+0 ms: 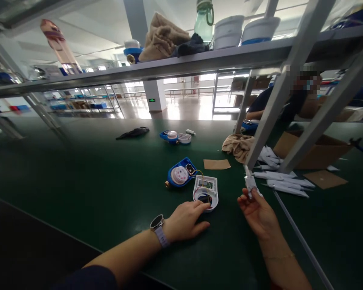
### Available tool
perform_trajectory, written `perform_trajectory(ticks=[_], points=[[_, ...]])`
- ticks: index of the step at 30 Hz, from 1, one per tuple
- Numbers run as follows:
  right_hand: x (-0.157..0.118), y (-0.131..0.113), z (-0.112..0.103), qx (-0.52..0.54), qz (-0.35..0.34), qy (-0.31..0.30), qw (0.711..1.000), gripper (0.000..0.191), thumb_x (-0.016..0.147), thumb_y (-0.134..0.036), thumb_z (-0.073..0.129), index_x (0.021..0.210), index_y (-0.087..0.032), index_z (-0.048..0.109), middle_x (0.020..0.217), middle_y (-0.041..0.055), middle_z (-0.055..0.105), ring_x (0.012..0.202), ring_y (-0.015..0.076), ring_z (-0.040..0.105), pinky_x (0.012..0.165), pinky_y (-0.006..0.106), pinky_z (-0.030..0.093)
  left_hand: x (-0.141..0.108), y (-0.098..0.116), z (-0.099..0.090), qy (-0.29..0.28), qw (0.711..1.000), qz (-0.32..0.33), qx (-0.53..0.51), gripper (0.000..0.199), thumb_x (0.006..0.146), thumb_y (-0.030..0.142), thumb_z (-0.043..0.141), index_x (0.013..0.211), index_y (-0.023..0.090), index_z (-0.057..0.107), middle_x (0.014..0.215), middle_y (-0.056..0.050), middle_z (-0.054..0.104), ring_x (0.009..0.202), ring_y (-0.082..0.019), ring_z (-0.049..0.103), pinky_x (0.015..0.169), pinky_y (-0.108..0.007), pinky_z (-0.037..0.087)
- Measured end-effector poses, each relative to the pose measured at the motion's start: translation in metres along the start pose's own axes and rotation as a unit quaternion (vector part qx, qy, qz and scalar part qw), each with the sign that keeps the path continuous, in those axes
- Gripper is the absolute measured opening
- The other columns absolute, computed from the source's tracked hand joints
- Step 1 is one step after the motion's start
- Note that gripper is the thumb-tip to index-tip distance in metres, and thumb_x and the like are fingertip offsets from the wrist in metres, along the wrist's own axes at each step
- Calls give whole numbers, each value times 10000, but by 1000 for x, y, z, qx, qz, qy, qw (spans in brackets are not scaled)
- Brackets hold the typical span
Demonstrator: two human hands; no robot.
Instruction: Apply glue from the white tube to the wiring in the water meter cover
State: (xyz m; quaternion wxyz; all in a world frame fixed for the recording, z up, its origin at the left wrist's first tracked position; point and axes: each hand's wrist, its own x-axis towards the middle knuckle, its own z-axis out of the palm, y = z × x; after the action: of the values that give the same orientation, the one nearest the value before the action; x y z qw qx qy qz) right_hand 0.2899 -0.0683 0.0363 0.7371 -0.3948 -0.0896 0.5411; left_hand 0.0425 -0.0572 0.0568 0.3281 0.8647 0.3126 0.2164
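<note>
On the green tabletop lies a blue water meter with a round dial, joined by thin wires to a white plastic cover that lies open side up. Inside the cover are a small circuit board and a dark part partly hidden by fingers. My left hand lies palm down, its fingertips reaching over the cover's near edge, thumb stretched apart. Right of the cover, my right hand is raised and closed around a crumpled white squeeze tube, nozzle pointing up.
Several white tubes lie beside a cardboard box at right, behind a metal post. Brown cardboard, a beige cloth, another blue meter and a black item sit farther back. A shelf crosses above; a person is behind.
</note>
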Motion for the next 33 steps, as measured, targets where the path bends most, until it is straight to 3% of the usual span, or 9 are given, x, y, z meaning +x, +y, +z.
perform_trajectory(ticks=[3,7,11,13,16,20,26,33], points=[[-1,1,3,-6,-4,10,1000,304,610,-269,833,823,-192,630,689,-43,674,546,74,605,573,213,569,-9,-14,-13,-33,999,23,25,327,844,399,608,1124,247,679,1096,-105,689,989,-281,633,883,-373,455],[-3,4,8,-23,2,8,1000,341,578,-292,849,817,-187,630,679,-43,649,531,68,581,569,217,565,-26,-35,-32,-59,997,43,36,220,886,371,562,879,207,708,913,-80,706,861,-216,648,834,-328,472],[-6,8,14,-42,6,1,999,350,555,-317,862,794,-191,641,695,-47,631,528,59,551,573,225,561,-36,-51,-46,-35,999,24,6,225,898,336,550,777,199,682,1032,-86,676,891,-192,647,815,-299,492],[-9,11,17,-48,6,-4,999,361,538,-325,871,789,-193,649,697,-51,616,528,53,532,573,222,558,-34,-54,-52,-4,1000,4,12,207,878,349,584,767,192,662,1093,-90,639,907,-189,635,798,-290,492],[-13,15,23,-64,8,-14,998,406,499,-339,890,803,-194,665,689,-51,592,531,48,506,566,211,551,-22,-50,-60,28,995,-51,82,248,799,417,677,855,184,615,994,-65,624,771,-170,599,678,-282,466],[-17,21,27,-127,-4,-35,991,417,476,-395,896,756,-177,677,670,-27,581,537,60,491,565,220,554,-6,-40,-70,-24,981,-92,167,377,737,512,710,895,197,573,873,-3,629,698,-163,564,598,-265,383],[-22,27,27,-200,-26,-39,979,421,483,-463,882,708,-156,700,645,15,583,567,102,524,570,243,565,-6,-39,-71,-54,981,-110,151,281,754,451,718,878,213,634,881,7,624,762,-161,582,639,-254,388],[-28,30,29,-246,-36,-25,968,413,480,-528,862,647,-188,696,608,21,588,580,130,555,575,258,563,-12,-46,-70,-25,984,-136,115,378,701,508,750,868,197,616,848,19,593,706,-144,544,602,-255,378]])
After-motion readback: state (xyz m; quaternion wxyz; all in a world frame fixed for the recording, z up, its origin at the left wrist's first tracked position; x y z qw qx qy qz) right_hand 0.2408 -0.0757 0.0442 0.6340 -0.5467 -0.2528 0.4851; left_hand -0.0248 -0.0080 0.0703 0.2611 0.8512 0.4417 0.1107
